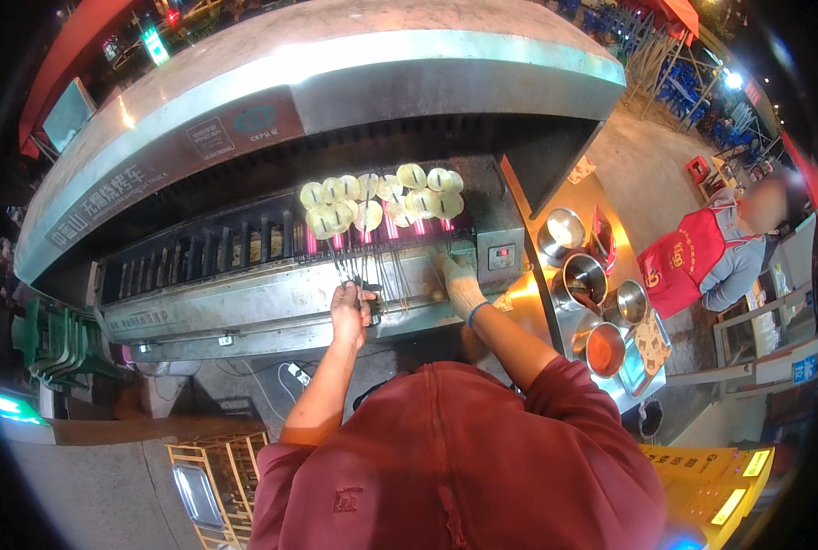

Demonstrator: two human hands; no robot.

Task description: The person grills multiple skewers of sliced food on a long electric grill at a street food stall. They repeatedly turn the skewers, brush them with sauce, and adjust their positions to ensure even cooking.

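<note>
Skewers of thin, pale round slices [368, 216], perhaps a vegetable, lie in two uneven rows across the right part of a steel barbecue grill [244, 295]. Pink-red heating elements [392, 229] glow beneath them. My bare left hand [349, 311] grips the near ends of some metal skewers [340, 265] at the grill's front edge. Something black [372, 294] shows beside its fingers; what it is cannot be told. More skewer handles [399, 278] hang over the front ledge between my hands. My right hand [459, 282], in a pale knitted glove, closes around skewer ends farther right.
A digital control panel [503, 254] sits at the grill's right end. The metal hood [416, 75] overhangs the back. Steel pots [605, 350] stand on a side table at right; one holds red seasoning. Beyond it is a person in a red apron [684, 254]. A power strip [299, 375] lies below.
</note>
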